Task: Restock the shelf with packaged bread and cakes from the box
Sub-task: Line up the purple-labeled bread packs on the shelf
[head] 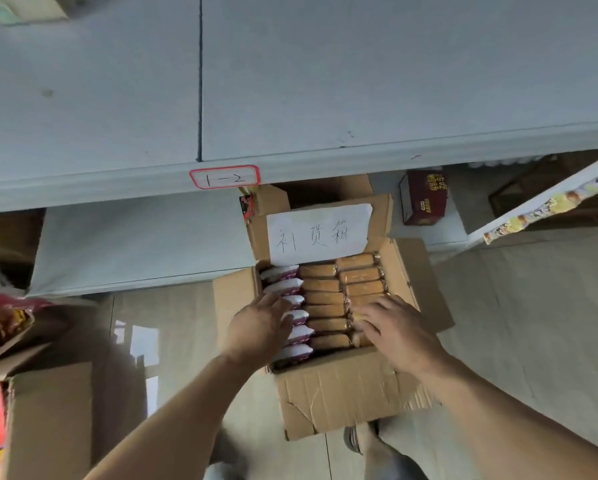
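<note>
Two bare shelf boards fill the far half of the view: the upper shelf (360, 81), pale grey, carries a red-edged label (224, 177) on its front lip, and a lower shelf (135, 244) sits beneath it to the left. On the floor just near them stands the open cardboard box (339, 393), flaps splayed, with a handwritten paper sheet (320, 233) on its far flap. Inside, packed tight on edge, lie two rows of golden bread packs (328, 296) in clear wrap at the centre and right, and one row of white-and-pink cake packs (292, 306) along the left wall.

Over that left row, the left hand (259, 327) has its fingers loosely extended onto the cake packs, holding nothing that I can see. To the right, the right hand (394, 327) lies spread, fingertips resting on the near bread packs; no pinch is visible yet.

These packs look light and soft, likely to squash under a hard squeeze, and the film wrap probably slides. I judge the best hold is across a pack's short sides, or several pressed together between both palms, lifted straight up out of the tight row.
</note>
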